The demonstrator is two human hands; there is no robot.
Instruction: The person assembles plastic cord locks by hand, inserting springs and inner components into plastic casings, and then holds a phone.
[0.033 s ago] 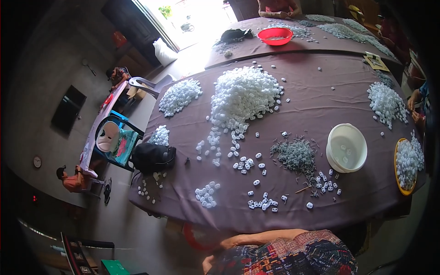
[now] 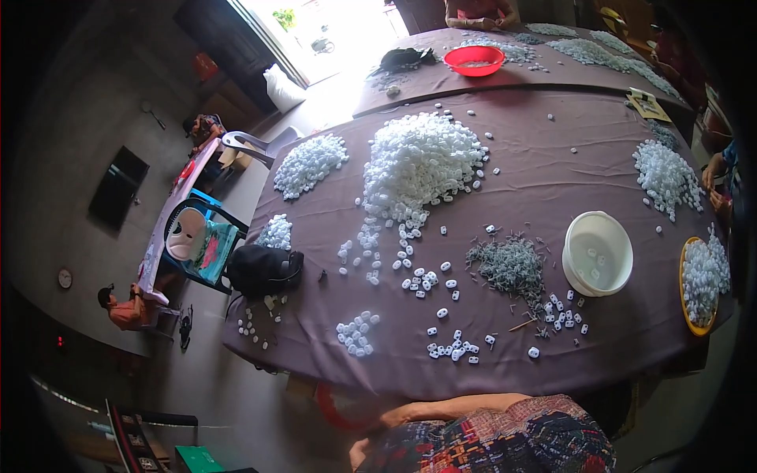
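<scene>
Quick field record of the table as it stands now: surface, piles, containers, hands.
surface: brown-purple cloth-covered table
main pile: large heap of small white plastic pieces
near pile: grey heap of thin metal pins
containers: round white plastic bowl; yellow-rimmed tray of white pieces
bag: black pouch
hands: neither clearly visible; a bare forearm lies below the table edge

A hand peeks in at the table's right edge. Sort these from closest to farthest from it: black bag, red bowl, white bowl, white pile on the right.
From the co-worker's hand:
1. White pile, right beside it.
2. White bowl, towards the near edge.
3. Red bowl, on the far table.
4. Black bag, at the left edge.
</scene>
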